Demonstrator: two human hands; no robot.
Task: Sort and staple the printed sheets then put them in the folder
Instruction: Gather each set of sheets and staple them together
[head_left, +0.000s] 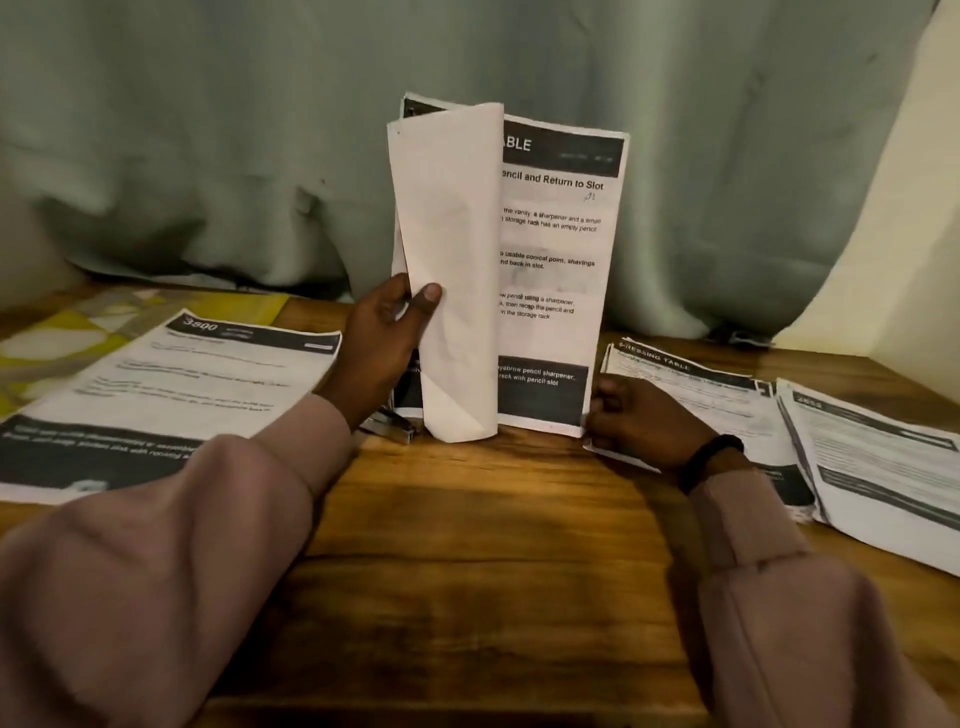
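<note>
1. Leftmost, a printed sheet (171, 395) lies flat on the surface (483, 545) at the frame's left edge, well apart from the work.
2. Next, your left hand (384, 348) pinches the curled front page (452, 270) of the upright stack (556, 280), thumb on its face.
3. Just below that hand, the stapler (389, 423) sits at the stack's lower left corner, nearer your left hand.
4. Centre, the stack stands on its bottom edge, long axis vertical.
5. Your right hand (639, 421) grips the stack's lower right corner.
6. Right, two more piles (831, 447) lie flat.
</note>
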